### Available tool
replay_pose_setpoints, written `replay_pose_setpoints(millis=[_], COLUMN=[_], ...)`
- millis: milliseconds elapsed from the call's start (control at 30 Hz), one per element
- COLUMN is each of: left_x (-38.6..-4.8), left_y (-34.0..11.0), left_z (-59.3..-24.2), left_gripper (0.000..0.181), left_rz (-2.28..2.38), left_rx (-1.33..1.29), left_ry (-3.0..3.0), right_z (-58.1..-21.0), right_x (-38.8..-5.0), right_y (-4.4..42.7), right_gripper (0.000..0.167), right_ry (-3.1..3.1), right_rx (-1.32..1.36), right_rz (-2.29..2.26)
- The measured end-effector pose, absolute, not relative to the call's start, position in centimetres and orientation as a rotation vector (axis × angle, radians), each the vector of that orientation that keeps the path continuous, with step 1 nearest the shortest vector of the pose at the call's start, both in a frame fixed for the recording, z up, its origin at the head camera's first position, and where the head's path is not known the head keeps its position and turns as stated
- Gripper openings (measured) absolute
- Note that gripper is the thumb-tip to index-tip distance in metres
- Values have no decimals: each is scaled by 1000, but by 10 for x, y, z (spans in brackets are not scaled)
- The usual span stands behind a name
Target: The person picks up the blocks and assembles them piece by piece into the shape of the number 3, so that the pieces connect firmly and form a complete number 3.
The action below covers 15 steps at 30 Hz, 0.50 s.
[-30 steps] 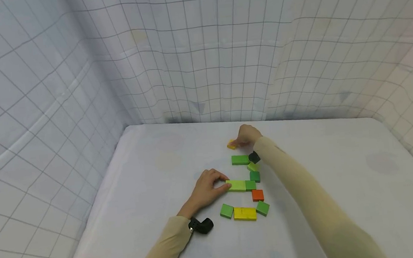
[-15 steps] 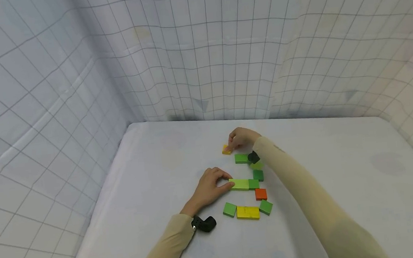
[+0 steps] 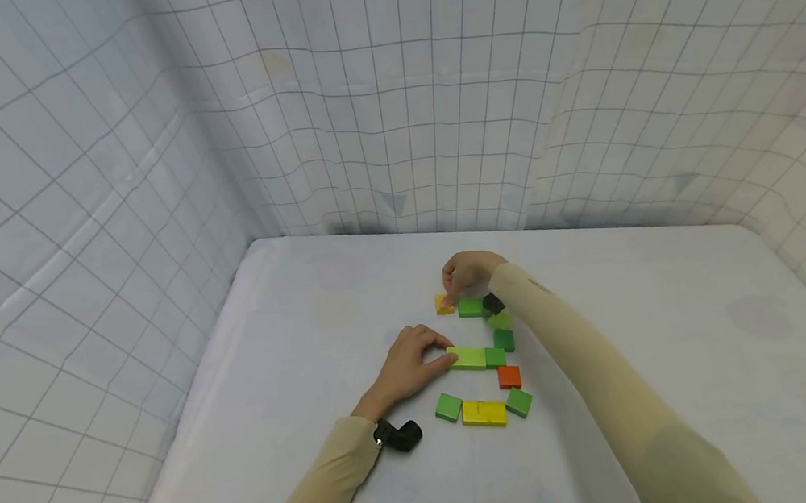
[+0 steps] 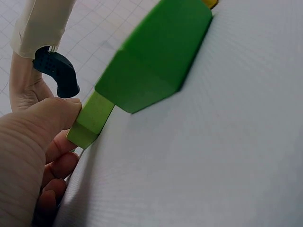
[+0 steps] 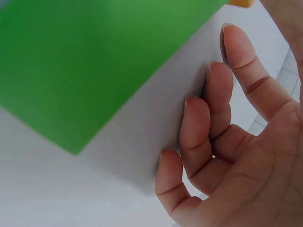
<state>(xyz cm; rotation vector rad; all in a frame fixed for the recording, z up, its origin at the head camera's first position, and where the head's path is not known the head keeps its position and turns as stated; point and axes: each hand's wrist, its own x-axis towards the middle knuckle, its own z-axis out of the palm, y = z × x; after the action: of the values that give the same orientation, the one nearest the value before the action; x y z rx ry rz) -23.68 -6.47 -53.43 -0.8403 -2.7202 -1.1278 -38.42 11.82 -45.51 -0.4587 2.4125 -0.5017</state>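
Observation:
With thumb and fingers, my left hand (image 3: 407, 364) pinches the left end of a long light green block (image 3: 468, 359) lying flat on the table; the left wrist view shows that light green block (image 4: 92, 113) between the fingertips. Farther back, my right hand (image 3: 469, 271) holds a small yellow-orange block (image 3: 441, 307), just left of a long green block (image 3: 470, 308). In the right wrist view only a corner of the orange block (image 5: 242, 2) shows at the top edge, beyond curled fingers (image 5: 195, 116). A green square block (image 3: 495, 357) adjoins the light green block's right end.
A light green block (image 3: 500, 321), a dark green block (image 3: 504, 340) and a red-orange block (image 3: 509, 376) line the right side. Nearer, a yellow block (image 3: 483, 413) lies between two tilted green blocks (image 3: 449, 407). Grid-patterned curtains (image 3: 391, 123) enclose the white table (image 3: 308, 325).
My right hand has brought the yellow-orange block nearer and slightly left, down beside the long green block's left end. The left hand keeps its pinch; the head view has shifted slightly.

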Motion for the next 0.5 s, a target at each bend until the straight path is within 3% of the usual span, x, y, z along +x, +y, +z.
replay_pose_setpoints(millis=[500], left_x=[-238], left_y=[-65], left_z=[-534], left_gripper=[19], left_rz=[-1148], left_rx=[-849], left_ry=[-2709], right_z=[-454], right_x=[-388], right_y=[112], right_gripper=[44], right_ry=[2380], right_rx=[-470], right_rz=[-381])
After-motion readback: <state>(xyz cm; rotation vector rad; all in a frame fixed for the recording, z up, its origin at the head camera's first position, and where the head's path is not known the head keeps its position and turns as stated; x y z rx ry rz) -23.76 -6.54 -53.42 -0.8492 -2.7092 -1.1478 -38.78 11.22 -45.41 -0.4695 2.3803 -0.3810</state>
